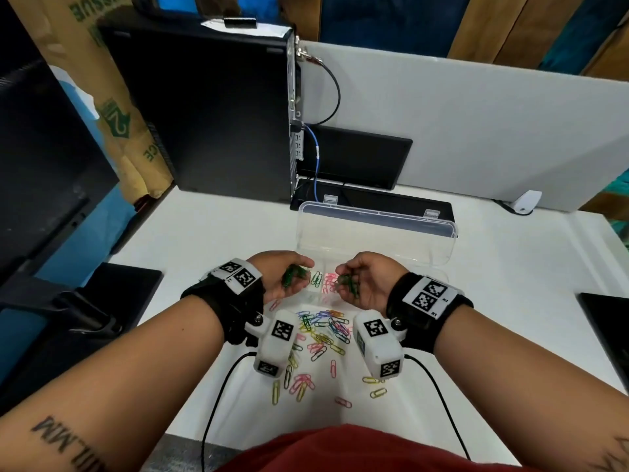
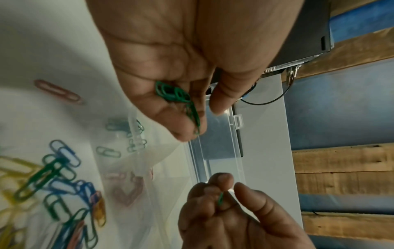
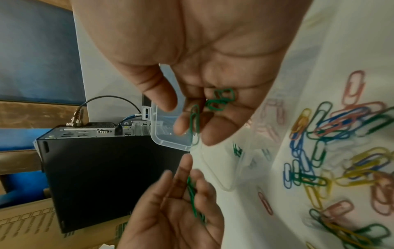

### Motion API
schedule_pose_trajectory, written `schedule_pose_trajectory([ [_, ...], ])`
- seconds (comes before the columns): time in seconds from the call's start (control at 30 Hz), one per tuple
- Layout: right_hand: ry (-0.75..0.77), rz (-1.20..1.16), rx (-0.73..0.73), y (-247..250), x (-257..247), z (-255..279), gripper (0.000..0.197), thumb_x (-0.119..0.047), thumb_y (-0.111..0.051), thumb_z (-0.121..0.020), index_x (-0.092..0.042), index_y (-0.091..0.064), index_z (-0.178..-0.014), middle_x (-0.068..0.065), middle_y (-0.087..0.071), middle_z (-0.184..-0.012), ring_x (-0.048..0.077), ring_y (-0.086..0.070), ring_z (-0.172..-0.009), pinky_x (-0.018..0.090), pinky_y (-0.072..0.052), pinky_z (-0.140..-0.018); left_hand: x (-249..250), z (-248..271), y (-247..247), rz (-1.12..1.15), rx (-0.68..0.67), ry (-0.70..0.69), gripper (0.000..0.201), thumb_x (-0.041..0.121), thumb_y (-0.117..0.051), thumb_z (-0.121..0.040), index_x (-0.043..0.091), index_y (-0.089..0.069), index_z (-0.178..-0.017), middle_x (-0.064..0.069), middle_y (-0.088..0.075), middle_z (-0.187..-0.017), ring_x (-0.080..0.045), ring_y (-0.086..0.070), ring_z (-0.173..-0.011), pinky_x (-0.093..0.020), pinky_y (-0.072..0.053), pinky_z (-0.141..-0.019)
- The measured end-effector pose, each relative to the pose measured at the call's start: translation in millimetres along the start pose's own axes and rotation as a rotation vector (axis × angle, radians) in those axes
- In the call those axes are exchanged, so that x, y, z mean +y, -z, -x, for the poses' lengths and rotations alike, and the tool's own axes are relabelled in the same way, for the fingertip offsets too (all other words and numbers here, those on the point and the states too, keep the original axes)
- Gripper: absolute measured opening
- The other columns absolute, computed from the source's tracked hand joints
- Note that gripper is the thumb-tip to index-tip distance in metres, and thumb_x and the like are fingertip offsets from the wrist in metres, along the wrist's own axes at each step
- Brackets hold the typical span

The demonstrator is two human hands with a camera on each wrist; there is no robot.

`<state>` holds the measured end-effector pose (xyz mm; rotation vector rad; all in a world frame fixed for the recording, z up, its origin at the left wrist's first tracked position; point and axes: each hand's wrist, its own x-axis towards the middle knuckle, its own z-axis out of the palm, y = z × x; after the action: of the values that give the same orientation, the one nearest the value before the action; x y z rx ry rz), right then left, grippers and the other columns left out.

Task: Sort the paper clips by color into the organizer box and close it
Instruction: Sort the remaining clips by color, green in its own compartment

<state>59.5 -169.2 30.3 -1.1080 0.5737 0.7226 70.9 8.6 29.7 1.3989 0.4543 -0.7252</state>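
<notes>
Cupping small bunches of green clips (image 1: 293, 274), the left hand (image 1: 284, 279) and right hand (image 1: 362, 284) hover side by side, equally near over the near edge of the open clear box (image 1: 374, 247), whose length runs left to right just beyond their fingertips.

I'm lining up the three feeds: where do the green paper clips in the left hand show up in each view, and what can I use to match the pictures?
Head: green clips lie in the left hand, just left of centre, above the loose pile.
Left wrist: the same clips sit against the fingers, upper centre.
Right wrist: they appear at the bottom centre, in the left hand reaching up.
Shared landmark: the clear organizer box.
</notes>
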Motion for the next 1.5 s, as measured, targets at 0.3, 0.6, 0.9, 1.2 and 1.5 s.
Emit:
schedule_pose_trajectory([
  [0.3, -0.029, -0.02, 0.027, -23.7, -15.3, -28.0, 0.032, -0.023, -0.037, -0.095, 0.002, -0.055, -0.085, 0.018, -0.058, -0.079, 0.027, -0.057, -0.071, 0.025, -0.055, -0.056, 17.4, -23.4, -0.3, 0.018, 0.046, -0.018, 0.033, 0.037, -0.045, -0.097, 0.007, -0.057, -0.092, -0.007, -0.054, -0.08, -0.016, -0.053, -0.069, -0.025, -0.049, -0.07],
  [0.6, -0.043, 0.015, 0.032, -31.3, -17.7, -36.9, 0.03, -0.029, -0.039, -0.092, -0.002, -0.05, -0.083, 0.013, -0.048, -0.077, 0.022, -0.048, -0.07, 0.027, -0.044, -0.069, 22.7, -34.6, -3.7, -0.067, 0.033, -0.006, 0.032, 0.04, -0.045, -0.096, 0.014, -0.056, -0.082, 0.002, -0.041, -0.071, -0.009, -0.039, -0.064, -0.018, -0.037, -0.062],
  [0.9, 0.165, 0.196, 0.072, -20.2, -7.4, -17.1, 0.015, -0.011, -0.048, -0.092, -0.007, -0.061, -0.086, 0.008, -0.061, -0.083, 0.018, -0.058, -0.075, 0.026, -0.048, -0.071, 18.0, -12.8, 9.0, -0.367, 0.042, -0.179, 0.026, 0.026, -0.045, -0.098, 0.014, -0.056, -0.078, -0.003, -0.054, -0.071, -0.013, -0.052, -0.058, -0.017, -0.045, -0.047],
  [1.2, 0.519, 1.187, 0.212, 21.0, 15.2, 14.4, 0.014, -0.013, -0.053, -0.09, -0.021, -0.064, -0.093, -0.008, -0.06, -0.087, 0.01, -0.054, -0.083, 0.011, -0.039, -0.064, -32.7, -12.2, 60.0, -1.188, 0.365, -0.216, 0.026, 0.03, -0.055, -0.089, 0.025, -0.045, -0.066, 0.001, -0.055, -0.08, -0.02, -0.053, -0.082, -0.022, -0.035, -0.07],
  [1.5, 0.221, 1.579, 0.239, 60.7, 51.5, 31.0, 0.02, -0.02, -0.054, -0.086, -0.021, -0.05, -0.067, -0.005, -0.055, -0.08, 0.015, -0.049, -0.082, 0.021, -0.036, -0.068, -63.8, -31.1, 49.2, -1.317, 0.272, -0.21, 0.024, 0.033, -0.057, -0.088, 0.018, -0.058, -0.107, -0.003, -0.062, -0.105, -0.022, -0.061, -0.098, -0.028, -0.047, -0.086],
])
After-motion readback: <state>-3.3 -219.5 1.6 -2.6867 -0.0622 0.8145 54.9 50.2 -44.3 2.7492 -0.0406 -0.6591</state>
